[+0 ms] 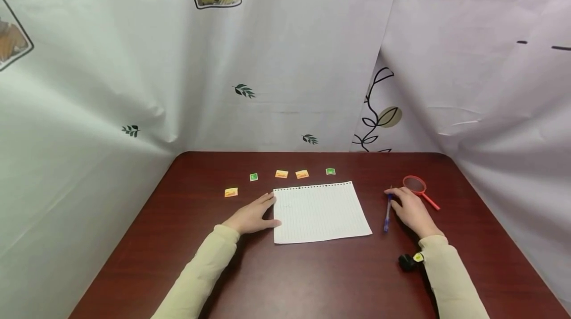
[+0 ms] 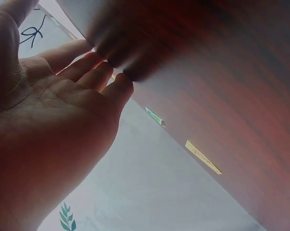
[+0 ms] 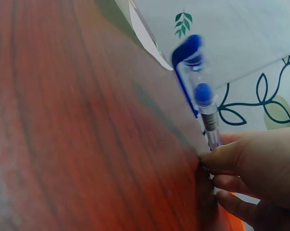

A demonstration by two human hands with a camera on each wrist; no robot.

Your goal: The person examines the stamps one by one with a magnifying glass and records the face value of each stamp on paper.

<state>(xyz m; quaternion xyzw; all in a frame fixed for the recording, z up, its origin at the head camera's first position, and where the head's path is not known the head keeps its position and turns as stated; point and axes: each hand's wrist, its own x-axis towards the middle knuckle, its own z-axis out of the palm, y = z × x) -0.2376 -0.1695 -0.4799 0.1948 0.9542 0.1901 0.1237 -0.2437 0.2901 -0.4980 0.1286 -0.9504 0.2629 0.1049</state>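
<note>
A sheet of lined paper (image 1: 321, 212) with punched holes along its far edge lies on the table, with faint marks near its upper left. My left hand (image 1: 253, 216) rests at the sheet's left edge, fingers extended and thumb over the paper; the left wrist view shows its palm (image 2: 58, 106). To the right of the sheet, my right hand (image 1: 411, 209) pinches a clear pen (image 1: 387, 216) with blue ends between thumb and fingers. In the right wrist view, the pen (image 3: 209, 118) shows a blue end and a blue clip; the part under the fingers is hidden.
A red magnifying glass (image 1: 415, 185) lies just beyond my right hand. Several small orange cards (image 1: 231, 192) and green cards (image 1: 330, 171) are spread behind the paper. A small black object (image 1: 407, 262) sits by the right sleeve. Fabric with printed leaves (image 1: 285, 61) surrounds the table (image 1: 330, 279).
</note>
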